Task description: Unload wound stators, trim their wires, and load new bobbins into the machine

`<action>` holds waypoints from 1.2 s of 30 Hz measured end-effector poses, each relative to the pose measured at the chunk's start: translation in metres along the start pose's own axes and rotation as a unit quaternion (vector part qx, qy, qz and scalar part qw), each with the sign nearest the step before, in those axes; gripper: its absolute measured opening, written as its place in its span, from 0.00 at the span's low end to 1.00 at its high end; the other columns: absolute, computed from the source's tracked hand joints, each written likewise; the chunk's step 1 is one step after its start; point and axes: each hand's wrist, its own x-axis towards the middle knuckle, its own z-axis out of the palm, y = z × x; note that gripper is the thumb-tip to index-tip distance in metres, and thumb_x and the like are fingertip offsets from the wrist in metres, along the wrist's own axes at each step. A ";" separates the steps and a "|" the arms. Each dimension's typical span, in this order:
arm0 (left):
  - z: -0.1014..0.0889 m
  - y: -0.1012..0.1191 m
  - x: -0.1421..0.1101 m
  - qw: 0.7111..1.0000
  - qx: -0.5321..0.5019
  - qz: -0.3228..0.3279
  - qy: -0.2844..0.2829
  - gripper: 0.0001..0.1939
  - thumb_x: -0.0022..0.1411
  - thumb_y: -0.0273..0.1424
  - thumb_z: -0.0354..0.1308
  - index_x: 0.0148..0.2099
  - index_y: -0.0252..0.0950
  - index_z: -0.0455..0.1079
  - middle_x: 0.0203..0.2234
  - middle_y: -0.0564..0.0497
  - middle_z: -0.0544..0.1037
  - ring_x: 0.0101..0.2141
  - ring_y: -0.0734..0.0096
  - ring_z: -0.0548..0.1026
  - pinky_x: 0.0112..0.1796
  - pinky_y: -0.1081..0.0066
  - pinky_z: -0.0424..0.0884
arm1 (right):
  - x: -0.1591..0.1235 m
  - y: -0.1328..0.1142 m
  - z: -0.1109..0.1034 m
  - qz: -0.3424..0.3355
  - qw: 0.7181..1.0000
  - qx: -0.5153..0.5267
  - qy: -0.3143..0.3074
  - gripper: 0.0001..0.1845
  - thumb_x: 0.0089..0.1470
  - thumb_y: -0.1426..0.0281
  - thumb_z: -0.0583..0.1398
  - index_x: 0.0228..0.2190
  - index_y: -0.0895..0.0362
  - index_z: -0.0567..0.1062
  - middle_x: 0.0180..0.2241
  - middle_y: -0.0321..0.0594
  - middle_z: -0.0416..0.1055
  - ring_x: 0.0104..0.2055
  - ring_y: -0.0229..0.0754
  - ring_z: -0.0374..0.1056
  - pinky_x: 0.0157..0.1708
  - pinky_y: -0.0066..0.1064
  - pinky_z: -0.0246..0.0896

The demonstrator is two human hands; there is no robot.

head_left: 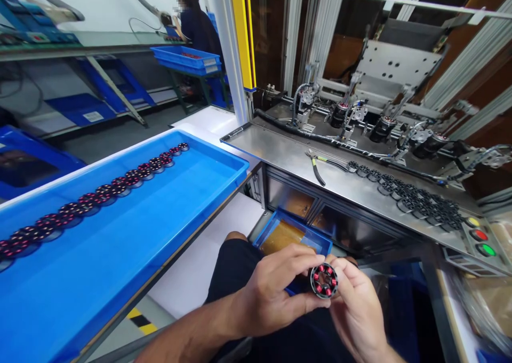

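Note:
Both my hands hold one small round wound stator (324,281), black with red coils, low in front of my lap. My left hand (276,291) pinches its left side with fingers closed round it. On the other side my right hand (356,304) grips it with curled fingers. A large blue tray (132,240) at my left carries a long row of similar stators (100,192). Several bare black stator cores (416,200) lie in a row on the steel bench (288,155) ahead.
Pliers (316,168) lie on the bench. Behind it stands a machine with fixtures (380,123) and cables. Yellow, red and green buttons (479,236) sit at right. A small blue bin (294,235) is below the bench. Another person (192,21) works far back.

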 end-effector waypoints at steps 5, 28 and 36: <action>-0.002 0.000 -0.003 0.998 -0.046 -0.021 -0.026 0.26 0.56 0.22 0.66 0.57 0.37 0.68 0.43 0.40 0.79 0.42 0.62 0.79 0.43 0.67 0.77 | 0.000 0.001 -0.004 -0.056 0.997 -0.049 -0.002 0.16 0.57 0.63 0.63 0.22 0.59 0.73 0.23 0.35 0.65 0.22 0.33 0.62 0.21 0.25 0.62; 0.027 -0.008 -0.011 0.754 -0.522 -0.398 0.007 0.18 0.56 0.37 0.69 0.44 0.31 0.71 0.32 0.42 0.83 0.29 0.66 0.83 0.26 0.77 0.75 | 0.001 -0.038 -0.052 -0.433 0.792 -0.419 -0.103 0.34 0.48 0.79 0.65 0.57 0.57 0.66 0.46 0.52 0.70 0.45 0.52 0.70 0.37 0.46 0.74; 0.029 -0.003 -0.010 0.757 -0.521 -0.393 0.003 0.16 0.55 0.35 0.70 0.42 0.31 0.74 0.28 0.47 0.82 0.28 0.70 0.81 0.28 0.76 0.77 | 0.002 -0.042 -0.042 -0.375 0.820 -0.406 -0.149 0.19 0.55 0.78 0.65 0.48 0.55 0.74 0.36 0.42 0.70 0.36 0.41 0.70 0.31 0.32 0.69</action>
